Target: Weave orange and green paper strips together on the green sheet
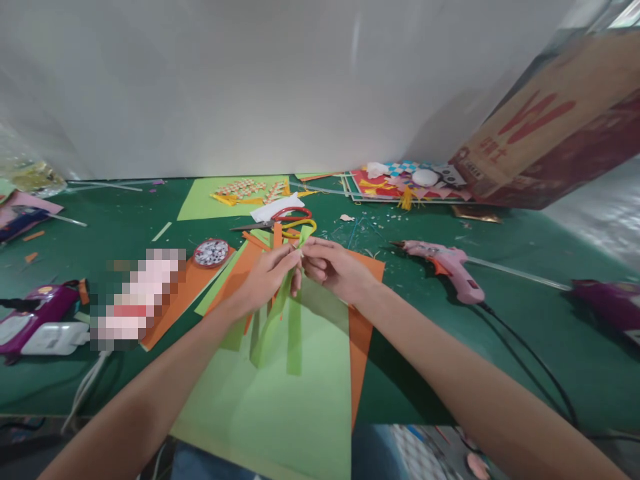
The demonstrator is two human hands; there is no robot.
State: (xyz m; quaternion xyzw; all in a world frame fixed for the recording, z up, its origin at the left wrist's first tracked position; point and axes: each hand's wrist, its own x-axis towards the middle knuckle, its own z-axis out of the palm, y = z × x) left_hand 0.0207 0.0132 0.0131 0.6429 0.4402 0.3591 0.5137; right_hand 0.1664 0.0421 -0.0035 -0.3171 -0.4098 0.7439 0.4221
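Observation:
My left hand (270,272) and my right hand (333,263) meet over the middle of the table, both closed on a light green paper strip (274,321). The strip bends upward between the fingertips, and its long end hangs down toward me. Under the hands lie a large light green paper sheet (300,407) and orange paper (361,373). Several orange and green strips lie beneath my left hand, partly covered by it. Just beyond the fingertips rest scissors (295,215) with red and yellow handles.
A pink glue gun (445,263) with a cord lies at right. At left are a round box of small pieces (211,253) and a blurred-out pink object (143,293). Paper pieces (400,183) and a brown paper bag (550,127) stand at the back right.

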